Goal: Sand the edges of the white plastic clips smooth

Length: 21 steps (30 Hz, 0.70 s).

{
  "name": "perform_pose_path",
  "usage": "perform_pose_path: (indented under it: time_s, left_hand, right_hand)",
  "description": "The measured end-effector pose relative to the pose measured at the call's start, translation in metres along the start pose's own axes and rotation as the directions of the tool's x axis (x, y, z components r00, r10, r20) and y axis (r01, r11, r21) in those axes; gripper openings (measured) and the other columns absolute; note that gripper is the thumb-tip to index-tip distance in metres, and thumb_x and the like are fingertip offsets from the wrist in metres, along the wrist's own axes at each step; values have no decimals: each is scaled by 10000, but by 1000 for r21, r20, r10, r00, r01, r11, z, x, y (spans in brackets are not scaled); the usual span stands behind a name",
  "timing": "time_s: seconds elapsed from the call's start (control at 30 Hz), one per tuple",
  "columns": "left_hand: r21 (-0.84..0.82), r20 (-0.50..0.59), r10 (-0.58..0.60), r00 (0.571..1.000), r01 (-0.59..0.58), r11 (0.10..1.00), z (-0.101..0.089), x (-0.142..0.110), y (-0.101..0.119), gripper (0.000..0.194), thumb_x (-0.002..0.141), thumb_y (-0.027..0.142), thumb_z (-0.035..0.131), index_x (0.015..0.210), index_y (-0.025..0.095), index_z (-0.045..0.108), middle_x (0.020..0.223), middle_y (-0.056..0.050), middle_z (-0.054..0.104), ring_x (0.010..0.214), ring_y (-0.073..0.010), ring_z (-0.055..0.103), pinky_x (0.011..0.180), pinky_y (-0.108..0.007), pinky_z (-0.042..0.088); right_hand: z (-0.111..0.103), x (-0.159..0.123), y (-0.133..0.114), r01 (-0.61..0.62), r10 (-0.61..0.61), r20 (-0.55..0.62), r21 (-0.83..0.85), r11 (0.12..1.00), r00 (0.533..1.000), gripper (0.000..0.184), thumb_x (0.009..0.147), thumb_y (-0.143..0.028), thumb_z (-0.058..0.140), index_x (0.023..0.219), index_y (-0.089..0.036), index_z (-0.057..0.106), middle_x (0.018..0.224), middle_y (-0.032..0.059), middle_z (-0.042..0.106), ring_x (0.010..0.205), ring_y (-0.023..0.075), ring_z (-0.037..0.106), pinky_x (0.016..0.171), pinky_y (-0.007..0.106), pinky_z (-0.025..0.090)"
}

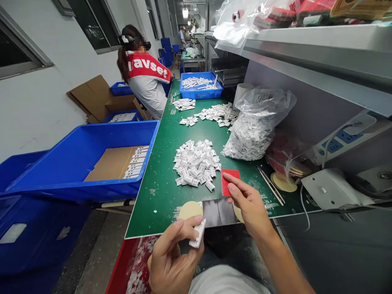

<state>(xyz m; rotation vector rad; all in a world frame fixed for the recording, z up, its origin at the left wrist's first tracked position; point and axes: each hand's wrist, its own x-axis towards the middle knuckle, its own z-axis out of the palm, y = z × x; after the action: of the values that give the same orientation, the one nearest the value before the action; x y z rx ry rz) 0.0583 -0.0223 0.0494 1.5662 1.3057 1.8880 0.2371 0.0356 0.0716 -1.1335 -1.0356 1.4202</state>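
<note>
Between the thumb and fingers of my left hand (pixel 177 253) is a small white plastic part (pixel 198 234), held just over the table's front edge. My right hand (pixel 247 200) pinches a flat red rectangular piece (pixel 229 179) by its near right corner. Below and between my hands, a dark grey strip (pixel 219 212) lies along the edge, with a round cream disc (pixel 191 211) on its left and another partly hidden by my right hand. Just beyond is a heap of small white plastic parts (pixel 196 163) on the green tabletop (pixel 153 216).
A clear bag of white parts (pixel 252 130) stands at the right, near tweezers (pixel 271 185) and a power strip (pixel 346 139). A blue tray (pixel 200 94) sits farther back. At left, a large blue bin (pixel 76 183) adjoins the table; a co-worker (pixel 145 77) sits beyond it.
</note>
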Motion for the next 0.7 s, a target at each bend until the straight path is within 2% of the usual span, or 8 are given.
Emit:
perform_pose_path:
  time_s: [0.13,0.23,0.37,0.43,0.5,0.57,0.63,0.7]
  left_hand:
    - [9,-54,-141,989,142,990,5,3,5,500,722,78,810,1149,283,653,898,18,792,846,-176,768,852,-286,609]
    - [-33,-175,-76,982,71,997,11,3,10,595,684,28,819,1159,327,622,880,52,797,784,-185,770,781,-324,634]
    - [-26,-190,-5,982,0,1000,14,1,12,539,660,13,818,1079,313,661,857,60,795,756,-204,770,727,-341,648]
    - [-34,-210,-28,977,22,999,12,0,9,441,688,27,804,1017,296,687,846,53,788,792,-207,767,775,-364,644]
    - [-120,-190,-176,966,155,981,9,0,3,303,711,84,818,933,264,717,876,29,783,876,-192,754,849,-344,623]
    - [-355,-116,-447,887,384,852,5,3,-3,202,711,193,855,863,239,732,897,11,771,875,-144,732,811,-242,606]
    - [-612,57,-713,699,589,528,1,8,-5,224,698,264,875,871,238,736,881,14,744,812,-95,706,700,-146,577]
    - [-720,263,-835,483,675,164,-1,11,-2,316,660,236,899,933,238,739,887,17,717,783,-70,687,663,-111,558]
  right_hand:
    - [6,-12,0,-32,15,352,41,999,936,394,890,-473,678,1178,-215,752,774,39,737,564,100,573,561,216,492]
    - [13,-12,-3,-21,12,236,32,999,972,401,895,-471,673,1206,-226,736,724,21,728,549,93,562,552,206,487]
    - [18,-5,-4,-70,33,405,78,994,914,411,830,-446,753,1172,-218,753,723,21,734,559,99,587,565,213,509]
    - [16,-3,-2,-5,-2,148,52,999,989,375,860,-420,733,1188,-239,744,759,10,737,578,88,588,599,205,520]
    - [13,-6,0,60,-57,-68,41,997,996,356,897,-412,696,1220,-265,726,809,9,741,576,78,577,604,198,520]
    - [8,-12,3,78,-80,15,85,993,997,356,922,-415,666,1250,-282,708,847,28,750,560,79,572,574,203,514]
    - [3,-21,6,68,-96,148,183,981,984,352,940,-417,641,1272,-310,690,868,48,764,537,83,583,535,209,502]
    - [-3,-29,8,30,-92,217,273,961,972,333,940,-401,644,1259,-319,696,883,68,775,505,84,593,503,210,489]
